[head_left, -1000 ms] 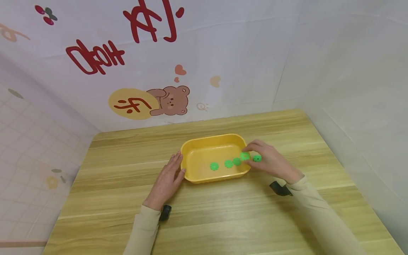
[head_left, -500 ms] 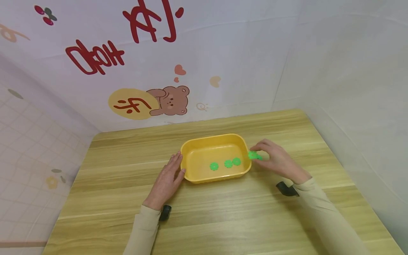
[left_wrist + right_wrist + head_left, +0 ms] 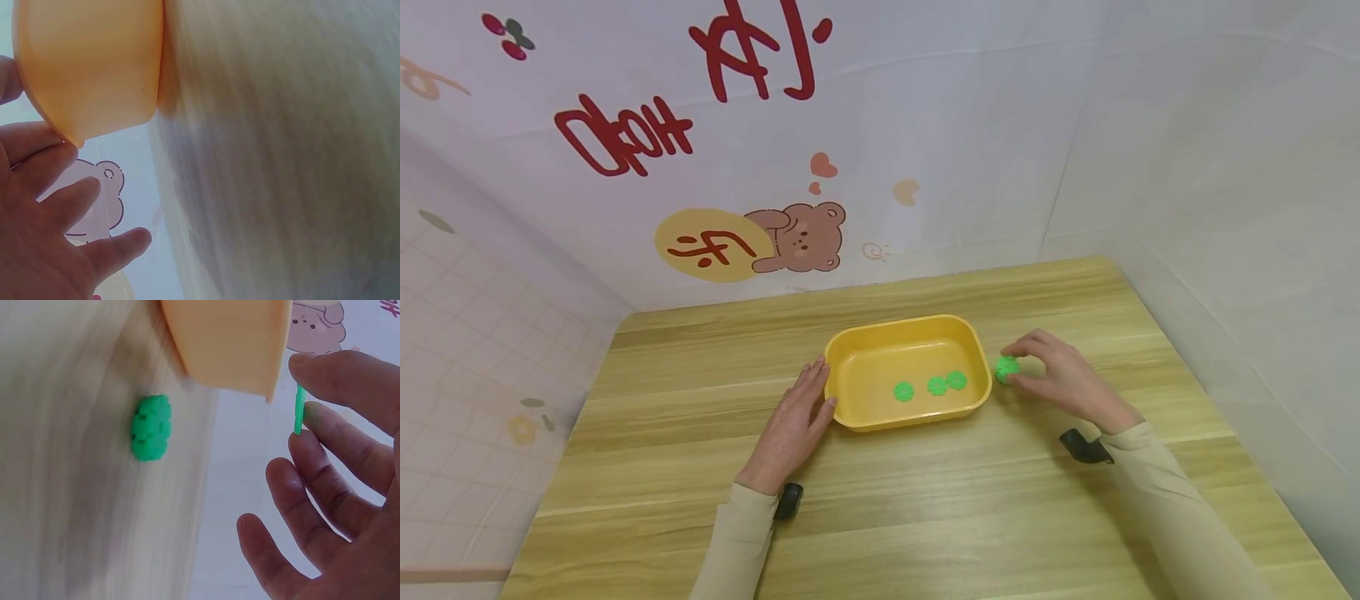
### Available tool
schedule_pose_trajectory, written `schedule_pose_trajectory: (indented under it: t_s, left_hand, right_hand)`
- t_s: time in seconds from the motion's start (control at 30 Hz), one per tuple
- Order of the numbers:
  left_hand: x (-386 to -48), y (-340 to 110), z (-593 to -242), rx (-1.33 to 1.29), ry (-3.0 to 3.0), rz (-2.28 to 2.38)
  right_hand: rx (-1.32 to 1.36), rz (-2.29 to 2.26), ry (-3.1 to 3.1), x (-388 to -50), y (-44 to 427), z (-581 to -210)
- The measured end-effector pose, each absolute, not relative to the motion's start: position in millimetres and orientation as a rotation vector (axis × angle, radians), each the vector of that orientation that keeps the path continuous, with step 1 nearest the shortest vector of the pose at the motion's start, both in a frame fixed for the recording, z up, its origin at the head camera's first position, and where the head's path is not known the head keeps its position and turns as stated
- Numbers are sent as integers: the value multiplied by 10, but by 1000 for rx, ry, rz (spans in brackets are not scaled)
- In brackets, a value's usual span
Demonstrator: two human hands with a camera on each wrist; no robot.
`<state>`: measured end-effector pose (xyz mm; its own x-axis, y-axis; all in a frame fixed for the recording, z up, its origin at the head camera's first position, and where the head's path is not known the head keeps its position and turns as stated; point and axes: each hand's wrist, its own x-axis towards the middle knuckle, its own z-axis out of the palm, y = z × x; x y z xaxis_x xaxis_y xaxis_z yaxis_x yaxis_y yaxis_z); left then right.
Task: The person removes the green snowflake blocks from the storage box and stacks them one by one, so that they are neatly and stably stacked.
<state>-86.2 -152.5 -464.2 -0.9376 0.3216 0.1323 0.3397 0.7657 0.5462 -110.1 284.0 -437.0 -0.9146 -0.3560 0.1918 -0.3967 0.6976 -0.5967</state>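
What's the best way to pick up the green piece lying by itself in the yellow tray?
Come straight down from above, as the walls of the yellow tray block the sides. I'd pinch the green piece at opposite edges of its notched rim: it lies flat, and the gap to the nearest other piece should leave fingertip room.
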Motion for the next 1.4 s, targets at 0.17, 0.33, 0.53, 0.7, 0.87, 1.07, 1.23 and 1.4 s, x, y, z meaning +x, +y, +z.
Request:
schedule_pose_trajectory:
  t_s: [0.17, 0.33, 0.53, 0.7, 0.87, 1.07, 1.23, 1.4]
  left_hand:
    - [-859, -1528, -4638, -548, -2921, -918]
    - [-856, -1527, -4630, -542, -2929, -918]
    - [-857, -1528, -4627, -544, -2934, -914]
    - [-853, -1531, -4623, -546, -2933, -921]
    - [-852, -1533, -4622, -549, -2932, -925]
    - [-853, -1533, -4627, -547, -2930, -927]
    - [-853, -1532, -4626, -546, -2928, -926]
    - [-855, -1532, -4628, -550, -2927, -931]
  right_hand:
    - [627, 1027, -2839, -1110, 2876, -4399]
    - [615, 1052, -2862, -1123, 2907, -4427]
    - [595, 1055, -2911, -1150, 2932, -4462]
    - [595, 1041, -2941, -1185, 2940, -4496]
    - [603, 1030, -2955, -1207, 2944, -4525]
    - [622, 1025, -2982, -1238, 2939, -4563]
    - [638, 1001, -2997, -1277, 2929, -4599]
    - [653, 984, -3010, -1305, 2927, -4630]
